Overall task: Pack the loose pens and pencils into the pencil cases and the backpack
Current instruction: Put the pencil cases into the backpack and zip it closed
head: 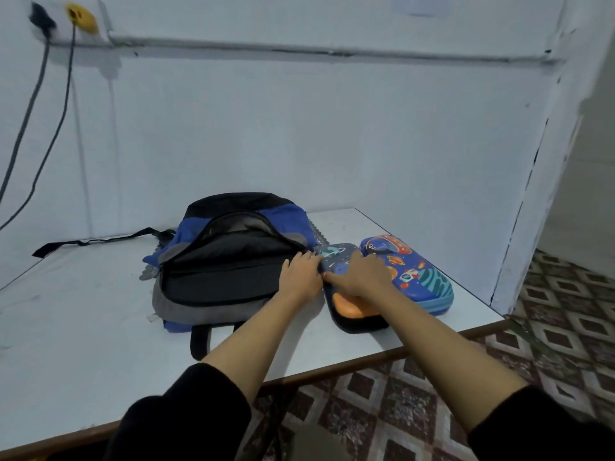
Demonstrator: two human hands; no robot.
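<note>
Right hand point(361, 276) flat on the dark pencil case point(337, 257), left hand point(299, 277) at its edge, grip unclear; likely next: lift it two-handed into the open backpack point(226, 261).

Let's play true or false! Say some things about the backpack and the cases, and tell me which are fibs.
1. The backpack is zipped shut. False: the backpack gapes open.
2. The blue case lies right of the dark case. True.
3. The right hand rests on the dark case. True.
4. The blue case is inside the backpack. False: it lies on the table.
</note>
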